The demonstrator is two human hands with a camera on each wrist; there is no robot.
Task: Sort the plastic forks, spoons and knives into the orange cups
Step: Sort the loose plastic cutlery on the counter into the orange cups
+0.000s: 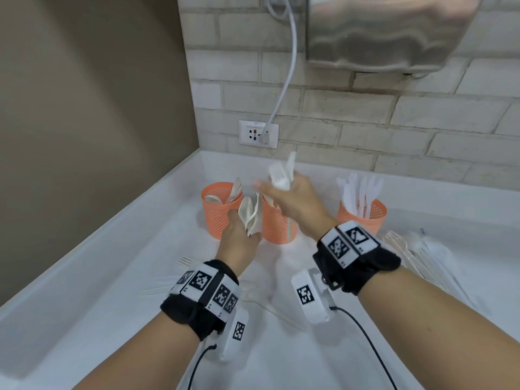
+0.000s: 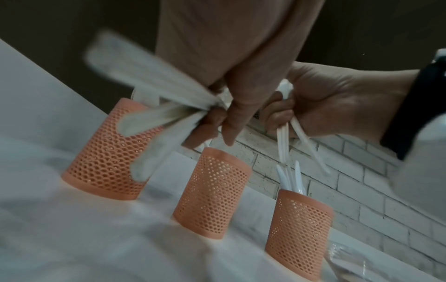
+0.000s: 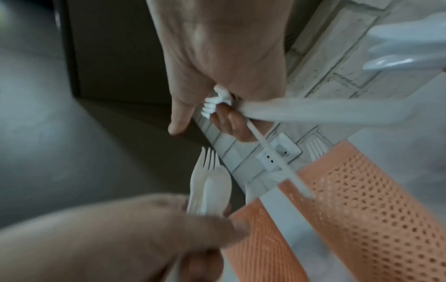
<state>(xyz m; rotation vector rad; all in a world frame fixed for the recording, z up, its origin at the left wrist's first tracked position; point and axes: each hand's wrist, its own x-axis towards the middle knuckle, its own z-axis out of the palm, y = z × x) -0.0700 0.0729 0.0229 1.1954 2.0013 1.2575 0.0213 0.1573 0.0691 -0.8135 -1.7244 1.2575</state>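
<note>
Three orange mesh cups stand in a row on the white counter: the left cup (image 1: 218, 218) has spoons in it, the middle cup (image 1: 277, 229) stands below my hands, and the right cup (image 1: 374, 218) is full of white knives (image 1: 358, 190). My left hand (image 1: 244, 232) grips a bunch of pale cutlery (image 1: 249, 212) between the left and middle cups; a fork and a spoon (image 3: 210, 187) show in the right wrist view. My right hand (image 1: 284, 192) grips another bunch (image 1: 282, 170) above the middle cup, their handles (image 2: 284, 141) pointing down.
Loose forks (image 1: 171, 277) lie on the counter left of my left wrist. A pile of forks and wrapped cutlery (image 1: 422, 254) lies at the right. A wall socket (image 1: 258, 134) with a cable and a steel hand dryer (image 1: 394, 32) hang on the brick wall behind.
</note>
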